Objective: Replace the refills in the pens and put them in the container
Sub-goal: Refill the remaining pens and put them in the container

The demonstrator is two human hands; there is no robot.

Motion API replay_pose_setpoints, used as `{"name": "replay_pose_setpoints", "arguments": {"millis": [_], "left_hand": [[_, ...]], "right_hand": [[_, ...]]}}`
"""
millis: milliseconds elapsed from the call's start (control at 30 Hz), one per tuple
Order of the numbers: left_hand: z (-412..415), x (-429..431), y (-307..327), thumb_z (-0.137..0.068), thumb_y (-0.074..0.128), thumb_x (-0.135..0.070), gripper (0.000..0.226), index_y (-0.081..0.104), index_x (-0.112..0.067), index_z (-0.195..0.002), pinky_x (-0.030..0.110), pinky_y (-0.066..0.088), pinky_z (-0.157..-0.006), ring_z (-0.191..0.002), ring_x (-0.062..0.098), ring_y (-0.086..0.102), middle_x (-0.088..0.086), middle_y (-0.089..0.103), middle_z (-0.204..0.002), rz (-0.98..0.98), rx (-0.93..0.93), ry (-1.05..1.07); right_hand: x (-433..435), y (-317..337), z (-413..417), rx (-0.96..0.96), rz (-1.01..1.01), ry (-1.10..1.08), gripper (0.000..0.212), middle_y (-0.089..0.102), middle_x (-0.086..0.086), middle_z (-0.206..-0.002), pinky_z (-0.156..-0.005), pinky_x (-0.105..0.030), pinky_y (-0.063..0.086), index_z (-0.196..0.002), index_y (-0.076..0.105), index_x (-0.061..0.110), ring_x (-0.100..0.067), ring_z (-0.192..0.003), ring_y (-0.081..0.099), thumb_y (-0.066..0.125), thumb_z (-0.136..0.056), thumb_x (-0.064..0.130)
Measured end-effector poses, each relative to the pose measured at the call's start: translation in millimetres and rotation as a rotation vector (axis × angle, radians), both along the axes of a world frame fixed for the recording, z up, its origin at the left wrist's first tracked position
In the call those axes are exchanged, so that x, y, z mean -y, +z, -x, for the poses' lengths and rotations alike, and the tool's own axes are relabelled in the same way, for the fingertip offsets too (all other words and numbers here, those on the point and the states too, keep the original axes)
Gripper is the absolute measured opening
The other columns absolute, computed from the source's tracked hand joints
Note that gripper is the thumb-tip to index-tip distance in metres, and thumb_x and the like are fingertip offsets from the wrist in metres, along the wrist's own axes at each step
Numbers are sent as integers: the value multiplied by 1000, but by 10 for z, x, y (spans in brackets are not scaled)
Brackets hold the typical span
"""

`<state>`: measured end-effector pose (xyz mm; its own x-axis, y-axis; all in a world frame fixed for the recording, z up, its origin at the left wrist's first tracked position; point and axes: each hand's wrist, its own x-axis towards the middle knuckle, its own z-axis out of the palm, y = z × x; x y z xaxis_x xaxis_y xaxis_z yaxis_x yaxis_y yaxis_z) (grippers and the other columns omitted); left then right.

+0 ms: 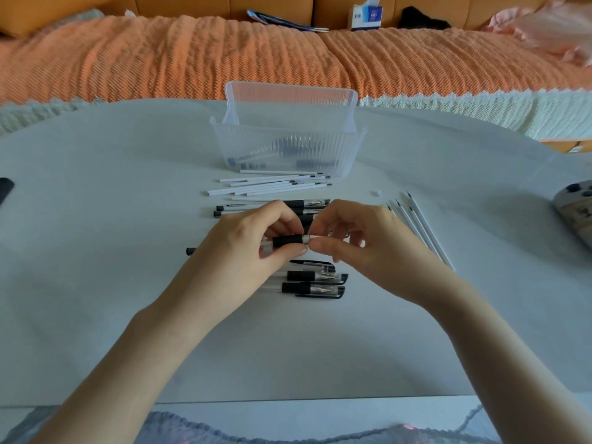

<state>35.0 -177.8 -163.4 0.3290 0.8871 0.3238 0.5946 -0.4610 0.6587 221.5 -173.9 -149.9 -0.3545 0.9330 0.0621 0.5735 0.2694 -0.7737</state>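
Note:
My left hand [248, 246] grips a clear pen with a black grip [287, 240], held level over the table. My right hand [358, 241] pinches the pen's tip end between thumb and fingers. Several capped pens [312, 281] lie below my hands, and more pens [306, 204] lie just beyond them. A bunch of white refills [269, 184] lies in front of the clear ribbed container [288, 145], which holds a few pens. Several other white refills [416, 224] lie fanned out to the right of my right hand.
A remote-like grey device [575, 206] sits at the table's right edge and a dark object [4, 190] at the left edge. A small white piece [378, 193] lies near the right refills. A sofa with an orange cover [224, 56] runs behind the table.

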Motion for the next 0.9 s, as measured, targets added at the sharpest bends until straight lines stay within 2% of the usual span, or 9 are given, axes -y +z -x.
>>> {"name": "replay_pose_setpoints", "arguments": {"millis": [167,233,300,367,500,600,667,800,900], "left_hand": [[8,3,-5,-75,75,-23,19,63,-17,-89,15,47,-75,-81,-3,62,-16,67,-83,-1,1,3],[8,5,1,-76,75,-24,19,63,-18,-89,13,46,-74,-81,-3,62,-16,67,-83,3,5,9],[4,3,2,-76,74,-24,18,63,-18,-89,13,46,-74,-80,-2,61,-16,67,-83,4,10,4],[-3,2,1,-76,74,-24,18,63,-18,-88,15,47,-74,-80,-2,62,-16,66,-83,2,3,-4],[-3,3,-7,-76,74,-24,19,62,-17,-89,16,47,-75,-81,-3,62,-16,67,-84,-3,0,-5],[-1,2,-3,-76,74,-25,18,63,-18,-89,14,46,-74,-80,-2,61,-17,66,-83,-4,5,5],[-6,1,-1,-76,74,-25,18,63,-18,-88,12,46,-73,-80,-3,61,-17,66,-82,-3,2,-2],[-8,8,-5,-76,74,-24,18,62,-17,-88,12,46,-75,-80,-5,61,-19,65,-82,-7,1,-12],[3,1,-5,-76,74,-24,18,63,-17,-89,15,47,-75,-80,-3,61,-16,66,-83,-15,4,8]], "right_hand": [[0,0,16,77,-19,-31,34,65,12,-71,-59,-13,38,-80,65,22,-2,-64,56,45,-90,46],[-2,14,14,1,-28,-33,23,65,13,-77,-59,-11,38,-87,63,24,-3,-65,57,54,-85,46],[2,15,15,-18,-26,-11,14,64,13,-77,-60,-9,39,-90,63,22,-4,-65,56,64,-84,34],[4,4,20,6,-11,-4,11,64,12,-72,-60,-10,39,-85,65,18,-3,-64,55,62,-87,29],[1,5,24,37,-10,-32,29,66,10,-72,-60,-13,40,-79,64,20,-4,-62,56,47,-93,37],[5,28,20,-22,-21,-10,12,65,13,-77,-60,-9,39,-86,64,24,-3,-65,57,60,-86,35],[11,14,22,-4,-17,6,10,65,12,-75,-61,-9,39,-86,65,21,-4,-66,57,64,-85,31],[2,4,26,31,-6,-24,26,61,20,-60,-57,-8,38,-73,62,20,0,-60,54,50,-94,31],[3,21,12,-7,-24,-24,17,64,16,-69,-57,-8,37,-82,63,23,-1,-61,55,55,-89,36]]}}
